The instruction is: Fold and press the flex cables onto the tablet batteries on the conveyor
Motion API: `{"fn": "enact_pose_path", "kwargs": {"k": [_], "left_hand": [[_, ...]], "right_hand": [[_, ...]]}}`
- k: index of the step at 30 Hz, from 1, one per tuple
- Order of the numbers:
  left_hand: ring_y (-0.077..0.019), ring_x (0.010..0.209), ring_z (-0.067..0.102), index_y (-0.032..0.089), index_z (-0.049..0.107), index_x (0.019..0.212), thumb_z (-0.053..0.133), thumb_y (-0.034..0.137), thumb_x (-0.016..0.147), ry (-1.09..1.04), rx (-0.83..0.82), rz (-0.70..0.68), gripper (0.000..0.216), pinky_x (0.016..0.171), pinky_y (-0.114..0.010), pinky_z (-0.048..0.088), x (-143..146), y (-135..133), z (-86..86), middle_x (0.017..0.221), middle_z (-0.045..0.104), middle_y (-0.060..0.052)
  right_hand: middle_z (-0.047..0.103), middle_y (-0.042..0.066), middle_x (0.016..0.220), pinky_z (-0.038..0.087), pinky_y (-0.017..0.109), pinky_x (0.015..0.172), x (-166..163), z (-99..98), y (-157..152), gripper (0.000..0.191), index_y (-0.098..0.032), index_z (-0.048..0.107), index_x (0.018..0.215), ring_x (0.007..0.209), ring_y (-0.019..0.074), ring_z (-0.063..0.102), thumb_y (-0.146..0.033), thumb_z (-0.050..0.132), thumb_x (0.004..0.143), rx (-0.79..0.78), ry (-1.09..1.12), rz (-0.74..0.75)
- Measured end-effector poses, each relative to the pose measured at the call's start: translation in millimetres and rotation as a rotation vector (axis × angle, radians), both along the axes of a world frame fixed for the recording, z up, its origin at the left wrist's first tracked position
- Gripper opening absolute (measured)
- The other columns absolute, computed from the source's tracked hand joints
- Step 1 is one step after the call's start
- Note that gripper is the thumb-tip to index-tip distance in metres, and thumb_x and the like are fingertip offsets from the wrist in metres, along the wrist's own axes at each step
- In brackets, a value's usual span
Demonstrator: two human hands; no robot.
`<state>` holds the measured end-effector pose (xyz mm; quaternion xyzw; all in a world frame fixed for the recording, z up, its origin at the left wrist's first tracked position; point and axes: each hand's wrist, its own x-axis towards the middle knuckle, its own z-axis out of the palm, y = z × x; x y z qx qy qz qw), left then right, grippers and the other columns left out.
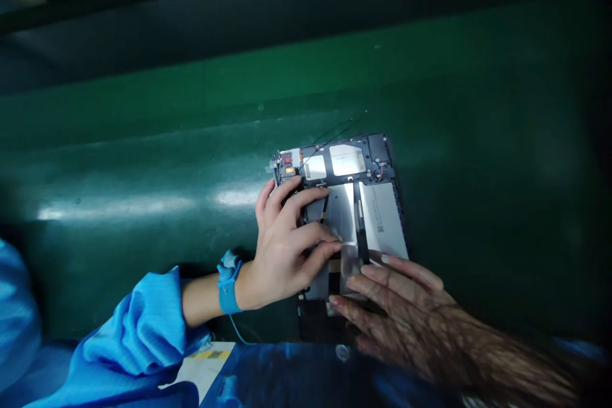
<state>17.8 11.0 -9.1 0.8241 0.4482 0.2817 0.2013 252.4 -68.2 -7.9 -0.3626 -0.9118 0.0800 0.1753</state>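
I keep my left hand [287,248] flat, pinning the opened grey tablet chassis [351,204] on the green conveyor belt [143,159], while my right hand [401,306], fingers spread, presses the silvery foil strip [349,261] down evenly.

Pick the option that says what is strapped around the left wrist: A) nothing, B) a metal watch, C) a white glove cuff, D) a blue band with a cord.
D: a blue wrist band circles the wrist behind the left hand, with a thin cord trailing from it.
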Motion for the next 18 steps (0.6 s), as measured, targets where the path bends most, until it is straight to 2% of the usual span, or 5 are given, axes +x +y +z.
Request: {"fn": "enact_pose_path", "kwargs": {"k": [6,14,18], "left_hand": [[-0.0194,0.154,0.032,0.029,0.074,0.088,0.077,0.04,0.088,0.001,-0.016,0.005,0.011,0.136,-0.043,0.008,0.2,1.0,-1.3,0.142,0.058,0.004],[-0.0201,0.154,0.032,0.029,0.074,0.087,0.077,0.039,0.088,0.011,-0.022,0.01,0.01,0.137,-0.046,0.006,0.4,-0.1,0.2,0.141,0.059,0.005],[-0.0188,0.154,0.033,0.029,0.073,0.086,0.076,0.039,0.089,0.008,-0.023,0.012,0.01,0.137,-0.044,0.006,0.2,-0.8,1.6,0.14,0.06,0.004]], "right_hand": [[0.074,-0.011,0.124,0.061,0.037,0.099,3.1,-0.4,-0.3,0.041,-0.039,0.072,0.123,0.119,0.0141,0.066,-0.045,0.034,0.109,-0.001,0.012,0.031],[0.072,-0.015,0.126,0.058,0.035,0.099,0.4,3.2,6.1,0.039,-0.038,0.072,0.12,0.126,0.0097,0.06,-0.041,0.035,0.109,0.008,0.069,0.029],[0.068,-0.015,0.137,0.056,0.037,0.098,0.6,1.4,6.2,0.045,-0.034,0.07,0.126,0.13,0.01,0.057,-0.039,0.028,0.111,0.011,0.058,0.066]]}}
